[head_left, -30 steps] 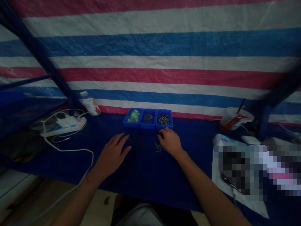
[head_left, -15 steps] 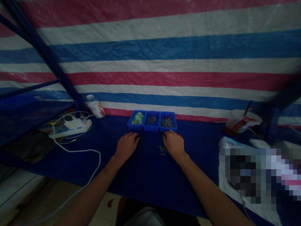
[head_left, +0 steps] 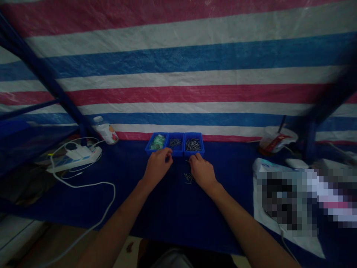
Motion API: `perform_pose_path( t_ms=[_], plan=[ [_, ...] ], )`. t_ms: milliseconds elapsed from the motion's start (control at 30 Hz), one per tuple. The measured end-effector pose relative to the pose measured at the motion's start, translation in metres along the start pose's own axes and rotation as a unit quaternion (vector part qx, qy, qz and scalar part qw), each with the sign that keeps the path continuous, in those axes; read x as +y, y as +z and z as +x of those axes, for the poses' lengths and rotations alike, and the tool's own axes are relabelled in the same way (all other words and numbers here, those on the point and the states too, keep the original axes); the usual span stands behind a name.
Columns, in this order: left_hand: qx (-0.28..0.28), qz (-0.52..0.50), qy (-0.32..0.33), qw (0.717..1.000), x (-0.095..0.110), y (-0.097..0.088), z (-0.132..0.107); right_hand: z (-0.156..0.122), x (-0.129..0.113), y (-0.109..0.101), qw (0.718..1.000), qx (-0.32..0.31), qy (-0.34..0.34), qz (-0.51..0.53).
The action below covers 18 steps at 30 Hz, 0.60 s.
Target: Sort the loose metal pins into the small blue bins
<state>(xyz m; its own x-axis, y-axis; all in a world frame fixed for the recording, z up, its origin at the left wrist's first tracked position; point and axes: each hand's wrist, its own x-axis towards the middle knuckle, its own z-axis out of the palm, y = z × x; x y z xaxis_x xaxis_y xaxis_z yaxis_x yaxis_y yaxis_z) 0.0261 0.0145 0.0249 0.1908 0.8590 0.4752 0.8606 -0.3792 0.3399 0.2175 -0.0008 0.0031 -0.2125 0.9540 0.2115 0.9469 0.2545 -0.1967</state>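
Fingers (head_left: 166,153) of the left hand (head_left: 157,166) are curled and bunched, their tips down at the front edge of the middle bin (head_left: 175,146); whether they pinch anything cannot be told. Fingers (head_left: 196,158) of the right hand (head_left: 203,172) are loosely bent and close together, and a thin metal sliver (head_left: 187,160) lies just beyond the index finger, though it may or may not be held.

Just below those right fingers, loose screws (head_left: 188,178) lie in a small scatter on the blue tarp (head_left: 167,212), between the two hands but nearer the right. Directly ahead of the fingertips sit three joined blue bins: the left bin (head_left: 157,142) holds green packets, and the middle bin and right bin (head_left: 193,144) hold screws.

Well left of the fingers are a white power strip (head_left: 74,158) with a white cable (head_left: 110,197) and a plastic bottle (head_left: 106,130). Well right of them stand a plastic cup (head_left: 277,139) with a straw and a white sheet (head_left: 259,208) under a pixelated patch. A striped tarp (head_left: 178,63) hangs behind everything.
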Motion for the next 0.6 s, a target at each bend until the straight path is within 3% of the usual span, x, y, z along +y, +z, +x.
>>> perform_pose_path(
  t_ms=[67,167,233,333,467,600],
  plan=[
    [0.034,-0.004,-0.002,0.999,0.007,0.0,0.024,-0.002,0.001,-0.001,0.999,0.002,-0.006,0.05],
    [0.098,0.039,-0.055,0.993,0.013,0.002,0.045,-0.001,0.003,0.001,0.985,0.007,-0.026,0.17],
    [0.139,0.045,-0.07,0.987,0.013,0.005,0.041,0.001,0.004,0.003,0.967,0.018,-0.041,0.251],
    [0.158,0.014,-0.049,0.986,0.005,0.013,0.015,0.004,0.002,0.006,0.935,0.023,-0.025,0.354],
    [0.071,-0.096,-0.013,0.993,-0.001,0.019,-0.014,0.008,-0.002,0.007,0.876,0.017,0.006,0.481],
    [-0.017,-0.185,0.0,0.983,0.011,0.021,-0.016,0.011,-0.001,0.011,0.827,0.023,0.03,0.561]
  ],
)
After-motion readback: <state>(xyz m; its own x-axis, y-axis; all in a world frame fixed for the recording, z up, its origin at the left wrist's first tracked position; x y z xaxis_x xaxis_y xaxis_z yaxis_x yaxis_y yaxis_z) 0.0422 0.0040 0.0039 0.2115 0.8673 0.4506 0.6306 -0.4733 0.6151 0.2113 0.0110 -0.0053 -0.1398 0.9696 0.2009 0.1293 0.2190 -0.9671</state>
